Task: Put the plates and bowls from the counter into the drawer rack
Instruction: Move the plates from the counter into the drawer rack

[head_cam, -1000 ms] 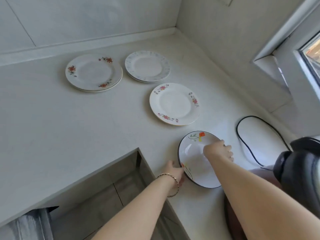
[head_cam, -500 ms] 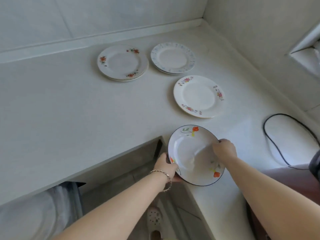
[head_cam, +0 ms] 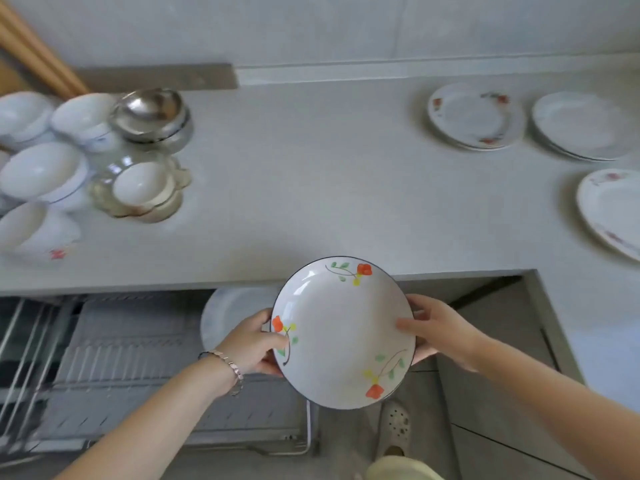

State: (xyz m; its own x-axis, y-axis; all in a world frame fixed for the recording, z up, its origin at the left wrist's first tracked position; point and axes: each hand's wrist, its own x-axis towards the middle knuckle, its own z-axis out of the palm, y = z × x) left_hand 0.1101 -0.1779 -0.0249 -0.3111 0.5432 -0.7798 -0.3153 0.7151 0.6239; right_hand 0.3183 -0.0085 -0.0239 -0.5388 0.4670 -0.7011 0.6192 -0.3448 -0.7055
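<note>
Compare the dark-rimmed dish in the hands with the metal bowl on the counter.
The dark-rimmed dish is white, painted with orange flowers; the metal bowl is bare and shiny. The dish is held in the air by the left hand and right hand; the bowl rests on the counter. The dish is shallow and wide, the bowl deeper. Both are round.

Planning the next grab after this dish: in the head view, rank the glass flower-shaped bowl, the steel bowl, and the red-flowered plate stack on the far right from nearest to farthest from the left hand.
From the left hand:
1. Glass flower-shaped bowl, on the counter up and to the left.
2. Steel bowl, behind the glass one, nearer the wall.
3. Red-flowered plate stack, across the counter on the right, by the wall.
</note>
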